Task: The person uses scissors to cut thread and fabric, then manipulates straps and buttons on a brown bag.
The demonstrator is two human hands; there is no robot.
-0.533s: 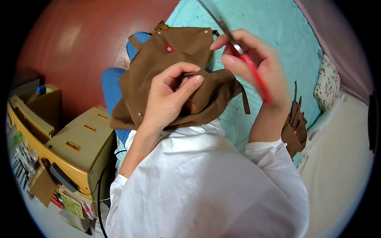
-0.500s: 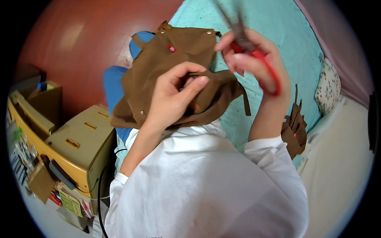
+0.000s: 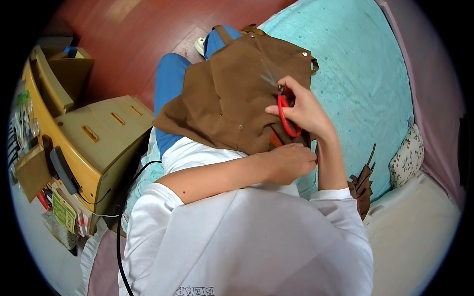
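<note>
A brown cloth item with metal snaps and straps lies spread over my lap and blue-trousered legs. My right hand holds scissors with red handles above its right side. Their blurred blades are apart and point up and to the left, over the cloth. My left hand reaches across my body and is closed at the cloth's near right edge, just below the scissors; its fingertips are mostly hidden. An orange patch shows at the cloth beside that hand.
A turquoise sheet covers the bed at right, with a second brown cloth item and a floral pillow on it. To the left stands a cream drawer cabinet. A black cable runs beside my left side.
My left hand has moved right and down to the cloth's near right edge. The scissors have come down from the raised right hand to just above the cloth. The cloth has shifted and flattened.
</note>
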